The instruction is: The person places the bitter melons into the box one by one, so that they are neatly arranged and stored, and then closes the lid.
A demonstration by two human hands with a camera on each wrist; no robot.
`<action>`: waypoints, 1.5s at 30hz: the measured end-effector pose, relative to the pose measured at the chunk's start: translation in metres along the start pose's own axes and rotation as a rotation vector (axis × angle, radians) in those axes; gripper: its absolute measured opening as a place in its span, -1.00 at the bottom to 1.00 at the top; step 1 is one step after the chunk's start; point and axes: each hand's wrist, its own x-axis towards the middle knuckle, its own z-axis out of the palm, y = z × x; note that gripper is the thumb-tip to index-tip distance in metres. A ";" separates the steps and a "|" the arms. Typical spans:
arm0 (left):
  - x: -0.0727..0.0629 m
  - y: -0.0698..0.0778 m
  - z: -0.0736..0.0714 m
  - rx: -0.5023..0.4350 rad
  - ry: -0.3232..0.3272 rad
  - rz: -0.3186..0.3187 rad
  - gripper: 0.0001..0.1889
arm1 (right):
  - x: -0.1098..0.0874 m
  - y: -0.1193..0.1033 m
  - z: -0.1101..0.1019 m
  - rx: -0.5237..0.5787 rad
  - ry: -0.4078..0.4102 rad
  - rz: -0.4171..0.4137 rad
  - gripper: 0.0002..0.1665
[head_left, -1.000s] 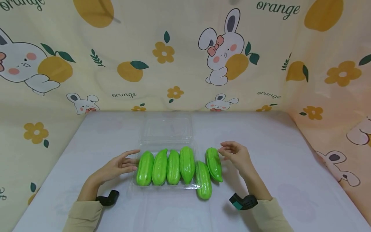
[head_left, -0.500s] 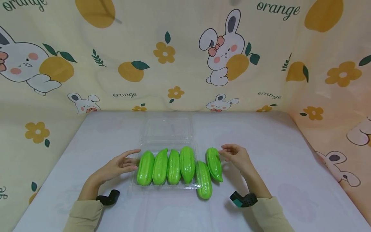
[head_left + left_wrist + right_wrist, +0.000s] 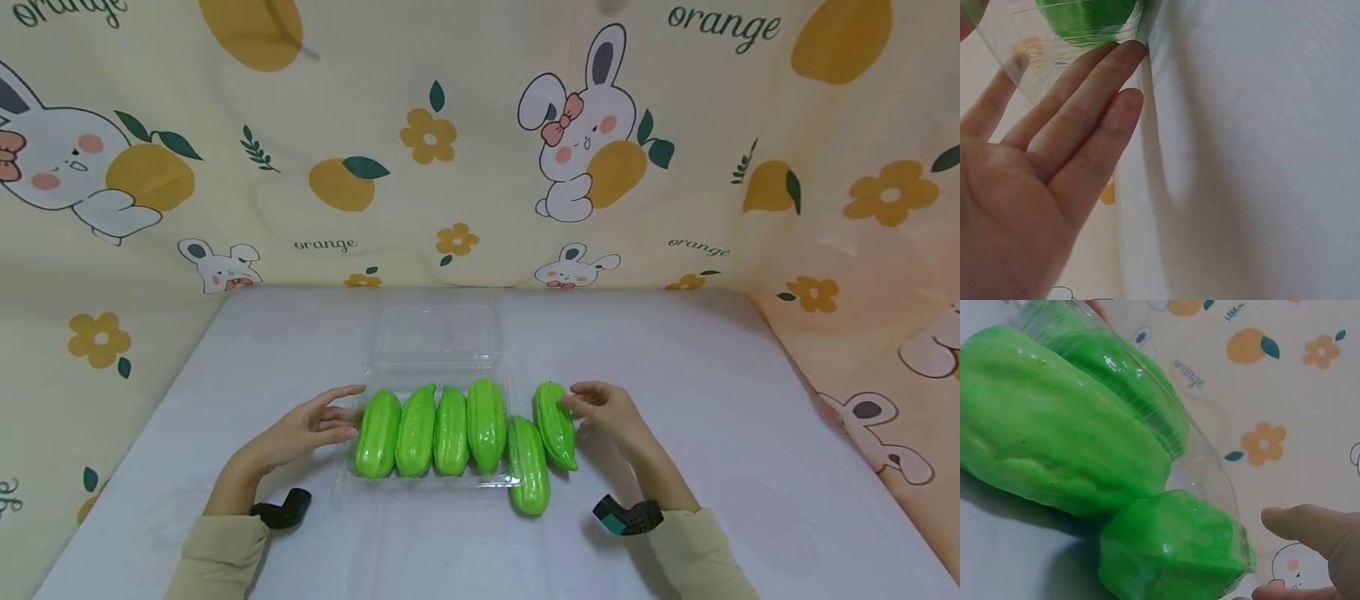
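Note:
A clear plastic box (image 3: 427, 486) holds several glossy green ridged gourds (image 3: 413, 433) standing side by side. My left hand (image 3: 309, 427) is at the box's left side. Its fingers (image 3: 1079, 119) are nearly straight against the clear wall in the left wrist view. Outside the box, one gourd (image 3: 530, 477) lies against its right side, and another gourd (image 3: 556, 429) lies just right of that one. Fingertips of my right hand (image 3: 611, 418) are right at the outermost gourd's upper right side. The right wrist view shows the thumb (image 3: 1304, 528) extended, apart from the near gourd (image 3: 1175, 547).
The box's clear lid (image 3: 435, 332) is folded back flat behind it on the white table (image 3: 675, 350). A printed cloth (image 3: 480, 125) with rabbits and oranges hangs behind and along both sides. Each wrist wears a black device (image 3: 633, 517).
My right hand has lowered a little and moved closer to the outermost gourd. The left hand stays at the box, and the gourds keep their places.

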 end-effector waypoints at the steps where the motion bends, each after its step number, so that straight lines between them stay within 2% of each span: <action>1: 0.000 0.000 0.000 -0.002 0.000 0.003 -0.28 | 0.000 0.001 0.001 0.000 -0.005 -0.001 -0.39; 7: -0.001 0.001 0.000 0.001 -0.003 -0.002 -0.27 | 0.000 0.002 0.004 -0.014 -0.015 0.001 -0.36; 15: -0.003 0.003 -0.003 -0.019 -0.041 0.055 -0.26 | 0.001 0.005 0.007 -0.038 -0.043 -0.006 -0.33; 45: -0.001 0.001 -0.001 -0.022 -0.022 0.026 -0.28 | -0.002 0.001 0.008 -0.041 -0.065 0.037 -0.33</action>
